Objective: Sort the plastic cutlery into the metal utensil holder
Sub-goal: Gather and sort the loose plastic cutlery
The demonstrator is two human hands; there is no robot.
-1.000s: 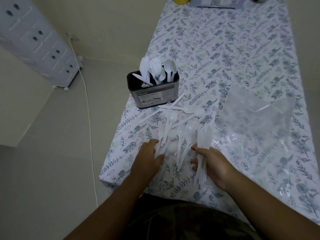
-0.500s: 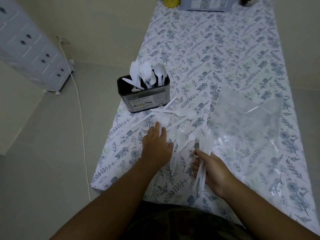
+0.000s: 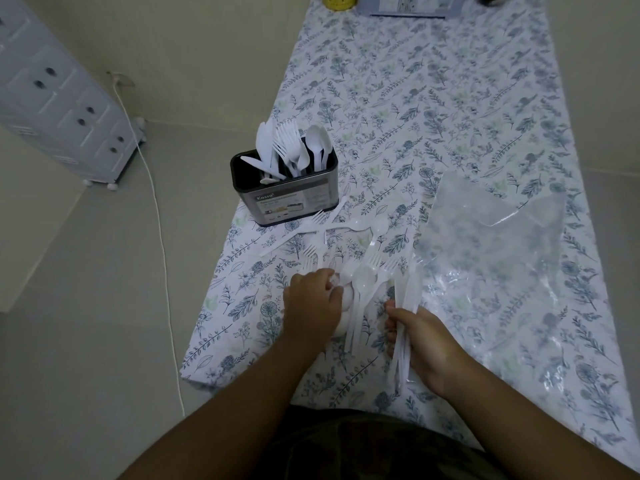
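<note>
A metal utensil holder (image 3: pixel 294 202) stands near the table's left edge, with white plastic knives, forks and spoons upright in it. Between it and me lies a loose pile of white plastic cutlery (image 3: pixel 363 271) on the floral tablecloth. My left hand (image 3: pixel 311 303) rests on the pile's left side, fingers curled over a white piece there. My right hand (image 3: pixel 422 341) grips a bundle of white plastic knives (image 3: pixel 407 306), their blades pointing away from me.
A clear plastic bag (image 3: pixel 491 244) lies crumpled to the right of the pile. At the table's far end stand a yellow cup (image 3: pixel 338 1) and a box (image 3: pixel 412 5). A white cable (image 3: pixel 159 237) runs across the floor on the left, by a white drawer unit (image 3: pixel 59 109).
My left hand reached forward over the pile, then drew back and curled onto a piece at its left side. My right hand kept the knife bundle and lifted it slightly.
</note>
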